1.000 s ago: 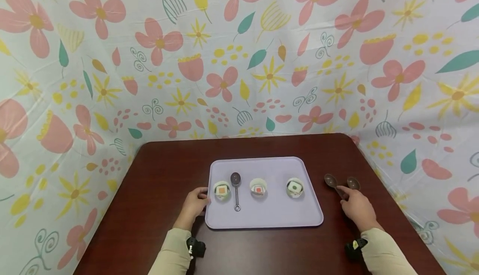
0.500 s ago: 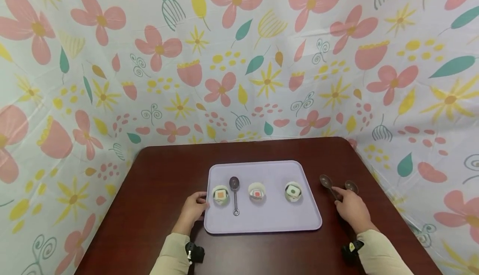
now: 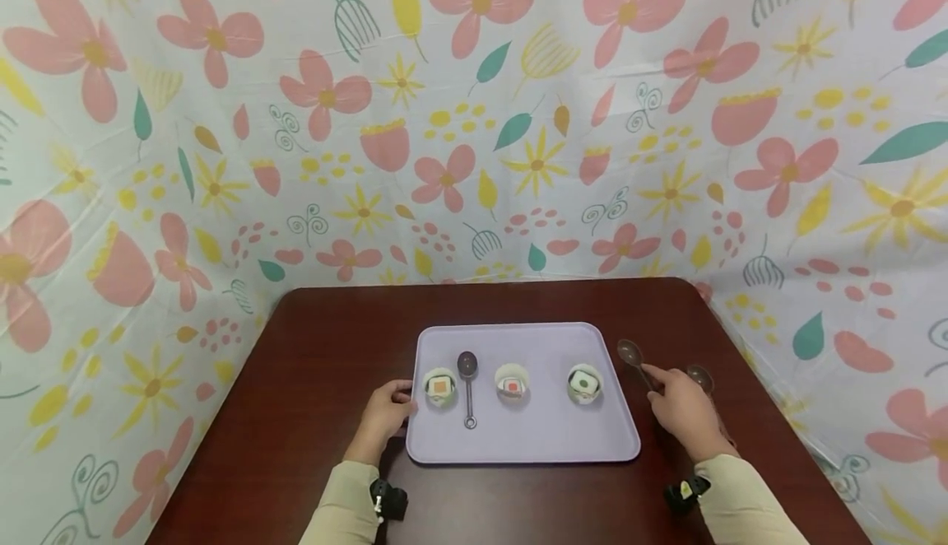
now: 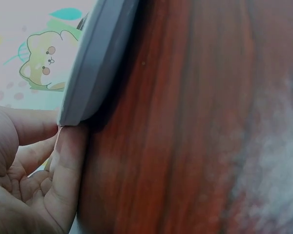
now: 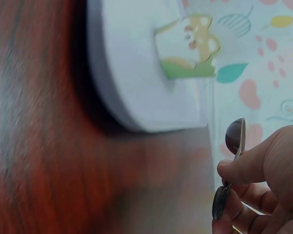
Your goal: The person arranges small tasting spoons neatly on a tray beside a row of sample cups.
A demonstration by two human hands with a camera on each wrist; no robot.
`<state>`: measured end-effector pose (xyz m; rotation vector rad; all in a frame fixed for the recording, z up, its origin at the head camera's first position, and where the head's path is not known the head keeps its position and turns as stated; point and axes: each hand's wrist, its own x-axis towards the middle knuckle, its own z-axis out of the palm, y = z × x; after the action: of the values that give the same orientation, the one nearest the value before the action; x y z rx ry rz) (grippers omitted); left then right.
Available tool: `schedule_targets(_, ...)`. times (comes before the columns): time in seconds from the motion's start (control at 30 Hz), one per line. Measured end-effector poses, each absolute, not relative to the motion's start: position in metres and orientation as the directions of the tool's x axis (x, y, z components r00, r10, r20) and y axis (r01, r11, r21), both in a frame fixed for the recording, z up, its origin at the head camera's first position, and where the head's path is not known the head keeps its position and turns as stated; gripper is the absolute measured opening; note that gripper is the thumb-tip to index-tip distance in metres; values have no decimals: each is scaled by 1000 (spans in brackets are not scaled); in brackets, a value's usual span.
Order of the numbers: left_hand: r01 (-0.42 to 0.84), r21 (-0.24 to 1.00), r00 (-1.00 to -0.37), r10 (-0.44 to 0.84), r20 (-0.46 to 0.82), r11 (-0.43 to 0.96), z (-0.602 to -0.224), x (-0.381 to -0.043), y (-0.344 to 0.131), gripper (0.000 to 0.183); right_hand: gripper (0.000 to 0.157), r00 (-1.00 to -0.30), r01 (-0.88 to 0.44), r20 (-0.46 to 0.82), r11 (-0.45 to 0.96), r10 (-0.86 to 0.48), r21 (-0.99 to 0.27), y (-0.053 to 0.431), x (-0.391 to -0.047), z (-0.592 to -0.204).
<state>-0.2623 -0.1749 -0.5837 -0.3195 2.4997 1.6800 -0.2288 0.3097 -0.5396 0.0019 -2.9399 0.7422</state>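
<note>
At the left edge of the lilac tray (image 3: pixel 518 440), my left hand (image 3: pixel 384 417) pinches the rim between thumb and fingers. My right hand (image 3: pixel 685 413) holds a brown spoon (image 3: pixel 630 353) by its handle, right of the tray, its bowl pointing away from me. The right wrist view shows thumb and fingers pinching the spoon (image 5: pixel 234 139). A second brown spoon (image 3: pixel 699 377) lies beyond that hand, partly hidden. On the tray are a dark spoon (image 3: pixel 467 365) and three small cups bearing a cartoon animal, the right-hand cup (image 5: pixel 188 46) among them.
The left cup (image 3: pixel 440 403) contains a piece with an orange square, the middle cup (image 3: pixel 513 368) one with a red square. A green-dotted piece (image 3: pixel 584 383) sits in the right cup. Flowered cloth (image 3: pixel 474 117) hangs behind the dark wooden table (image 3: pixel 318 364).
My right hand has moved left toward the tray with the spoon, away from the second spoon, whose handle now shows. The left hand has stayed at the tray's edge.
</note>
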Motion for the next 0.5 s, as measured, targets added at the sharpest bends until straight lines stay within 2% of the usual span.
schedule_targets(0.5,-218,905,-976,-105,-192,365,-583,-261,-175,41,44,-984,-87,178,877,-1,-473,272,-233,-523)
